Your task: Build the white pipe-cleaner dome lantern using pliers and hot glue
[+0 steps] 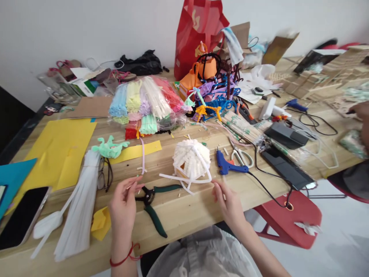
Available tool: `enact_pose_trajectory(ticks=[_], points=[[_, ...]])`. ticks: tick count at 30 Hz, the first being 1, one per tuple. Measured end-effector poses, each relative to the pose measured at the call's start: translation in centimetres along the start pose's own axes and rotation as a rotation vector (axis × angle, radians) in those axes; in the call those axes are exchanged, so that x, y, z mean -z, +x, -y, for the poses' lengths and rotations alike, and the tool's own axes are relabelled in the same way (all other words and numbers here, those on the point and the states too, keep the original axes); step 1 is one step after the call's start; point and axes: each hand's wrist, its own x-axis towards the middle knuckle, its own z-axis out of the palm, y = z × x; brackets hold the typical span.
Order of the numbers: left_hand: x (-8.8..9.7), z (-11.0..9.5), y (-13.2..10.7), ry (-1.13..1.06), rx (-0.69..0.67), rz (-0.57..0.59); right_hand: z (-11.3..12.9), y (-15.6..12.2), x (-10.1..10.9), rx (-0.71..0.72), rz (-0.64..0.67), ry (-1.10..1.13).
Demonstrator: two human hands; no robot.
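Observation:
My left hand [123, 204] is raised above the table edge, thumb and fingers pinched on a short thin pale piece. Just to its right lie green-handled pliers [152, 200]. My right hand [229, 204] has its fingers curled together beside the loose white strands that trail from a white pipe-cleaner ball [191, 159]. What those fingers hold is hidden. The ball stands on the wooden table [184, 215] between my hands, a little farther back.
A blue glue gun [227, 165] and scissors [240, 156] lie right of the ball. A white pipe-cleaner bundle [80, 207], phone [21, 217] and yellow paper [60, 150] lie left. Coloured pipe-cleaner packs [144, 104] and a red bag [198, 34] stand behind. Another person's hand [363, 115] shows far right. A red stool [288, 217] stands below.

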Motion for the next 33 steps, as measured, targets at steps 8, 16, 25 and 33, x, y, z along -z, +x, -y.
enact_pose_trajectory(ticks=[8,16,25,33], points=[[-3.5,-0.3,-1.7,0.226,-0.119,0.107,0.8,0.0,-2.9,0.165,0.183,-0.226],[-3.2,-0.6,-4.6,0.12,-0.056,0.161,3.7,0.0,-4.6,0.242,0.205,-0.086],[-2.6,-4.2,-4.4,0.092,0.013,0.524,6.4,-0.4,-4.6,0.326,0.299,0.165],[5.9,-1.3,2.5,0.841,0.172,0.067,4.6,-0.8,-3.1,0.275,0.333,0.176]])
